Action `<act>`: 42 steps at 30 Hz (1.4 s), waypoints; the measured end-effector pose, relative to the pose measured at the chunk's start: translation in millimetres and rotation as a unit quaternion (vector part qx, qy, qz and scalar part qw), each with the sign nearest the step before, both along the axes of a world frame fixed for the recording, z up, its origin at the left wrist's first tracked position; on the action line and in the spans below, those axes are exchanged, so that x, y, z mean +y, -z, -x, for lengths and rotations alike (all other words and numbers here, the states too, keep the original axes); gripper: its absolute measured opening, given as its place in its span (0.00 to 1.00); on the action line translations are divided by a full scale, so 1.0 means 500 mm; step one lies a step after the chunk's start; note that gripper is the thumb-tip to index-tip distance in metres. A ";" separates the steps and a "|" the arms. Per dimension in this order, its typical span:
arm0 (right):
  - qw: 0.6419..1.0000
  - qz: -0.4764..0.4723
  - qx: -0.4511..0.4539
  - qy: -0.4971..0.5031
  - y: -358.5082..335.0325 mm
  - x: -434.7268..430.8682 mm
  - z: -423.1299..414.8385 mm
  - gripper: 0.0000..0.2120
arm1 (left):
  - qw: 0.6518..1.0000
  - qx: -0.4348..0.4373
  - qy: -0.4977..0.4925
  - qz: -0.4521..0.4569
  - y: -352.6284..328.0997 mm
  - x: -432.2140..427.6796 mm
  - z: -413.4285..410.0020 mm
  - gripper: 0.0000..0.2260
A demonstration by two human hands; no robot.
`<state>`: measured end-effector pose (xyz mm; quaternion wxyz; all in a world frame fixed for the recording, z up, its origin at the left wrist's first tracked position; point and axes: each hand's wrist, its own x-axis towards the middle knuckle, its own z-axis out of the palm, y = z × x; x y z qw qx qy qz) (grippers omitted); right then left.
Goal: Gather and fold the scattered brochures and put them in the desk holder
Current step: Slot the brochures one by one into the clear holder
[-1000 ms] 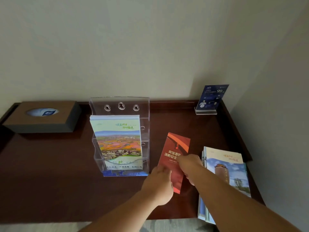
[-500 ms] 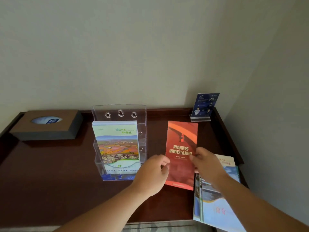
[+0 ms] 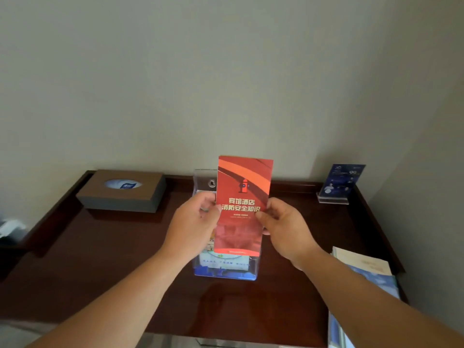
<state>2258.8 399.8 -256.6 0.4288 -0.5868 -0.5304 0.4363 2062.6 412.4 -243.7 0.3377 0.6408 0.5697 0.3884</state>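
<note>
While L+R hands (image 3: 193,223) (image 3: 286,226) pinch red brochure (image 3: 244,187), holder (image 3: 204,177) mostly hidden.

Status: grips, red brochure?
Left grip, right grip both pinching red brochure. Held upright over clear holder, not seated. Nothing in the way.

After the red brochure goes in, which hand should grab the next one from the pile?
Probably the right hand: the pile lies beside its forearm, far from the left hand.

Folded red brochure (image 3: 244,194) held upright in front of clear acrylic holder (image 3: 227,275) containing a landscape brochure (image 3: 226,262); blue-and-cream brochure stack (image 3: 364,270) flat at right edge of tabletop (image 3: 100,259).
</note>
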 end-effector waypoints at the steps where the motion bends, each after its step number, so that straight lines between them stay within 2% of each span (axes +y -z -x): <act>1: 1.000 0.001 -0.001 0.004 0.002 0.007 0.019 0.06 | 1.000 0.007 -0.004 -0.004 -0.001 0.007 0.013 0.05; 3: 1.000 0.000 -0.023 0.013 0.009 0.021 0.047 0.08 | 1.000 0.013 -0.021 -0.003 0.004 0.022 0.036 0.06; 10: 0.975 0.003 -0.201 0.094 0.051 0.034 0.074 0.12 | 0.999 0.045 -0.019 0.014 0.066 0.051 0.062 0.08; 16: 0.953 0.061 -0.275 0.114 0.088 0.027 0.079 0.09 | 0.996 0.078 -0.016 0.035 0.125 0.047 0.051 0.07; 19: 0.943 0.085 -0.299 0.120 0.106 0.024 0.080 0.07 | 0.992 0.126 -0.010 0.023 0.142 0.044 0.049 0.09; 30: 0.934 0.115 -0.317 0.120 0.134 0.025 0.090 0.04 | 0.980 0.194 -0.034 0.012 0.166 0.041 0.044 0.07; 36: 0.934 0.112 -0.318 0.120 0.135 0.018 0.089 0.06 | 0.968 0.247 -0.047 0.011 0.167 0.038 0.040 0.08; 42: 0.940 0.112 -0.299 0.121 0.134 0.016 0.088 0.09 | 0.970 0.236 -0.050 0.018 0.167 0.031 0.046 0.08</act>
